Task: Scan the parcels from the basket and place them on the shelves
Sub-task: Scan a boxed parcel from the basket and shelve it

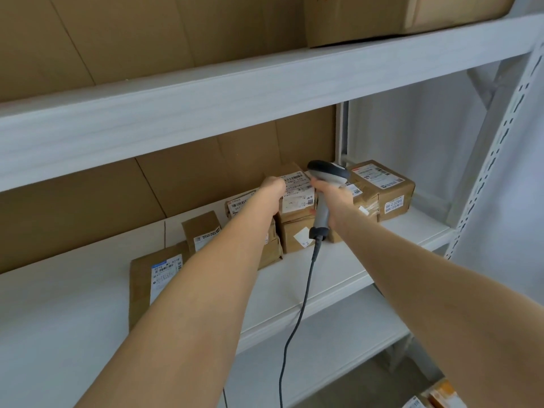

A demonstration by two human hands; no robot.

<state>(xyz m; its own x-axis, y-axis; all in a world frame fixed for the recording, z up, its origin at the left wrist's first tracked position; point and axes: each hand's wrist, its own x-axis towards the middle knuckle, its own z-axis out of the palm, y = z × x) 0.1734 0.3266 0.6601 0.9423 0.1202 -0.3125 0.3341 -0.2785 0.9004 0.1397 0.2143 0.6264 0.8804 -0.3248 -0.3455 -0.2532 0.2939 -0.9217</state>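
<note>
A small brown parcel (295, 191) with a white barcode label sits on top of other boxes at the back of the middle shelf (294, 278). My left hand (272, 191) grips its left side. My right hand (335, 198) holds a grey handheld scanner (326, 178) by its handle, the scanner's head just right of the parcel's label. The scanner's cable (297, 319) hangs down over the shelf edge. The basket is out of view.
Several brown labelled parcels stand along the shelf, among them one at the right (382, 187), a flat one at the left (156, 284) and a small one (201, 229). A big carton (406, 16) rests on the upper shelf. A perforated white upright (500, 148) stands right.
</note>
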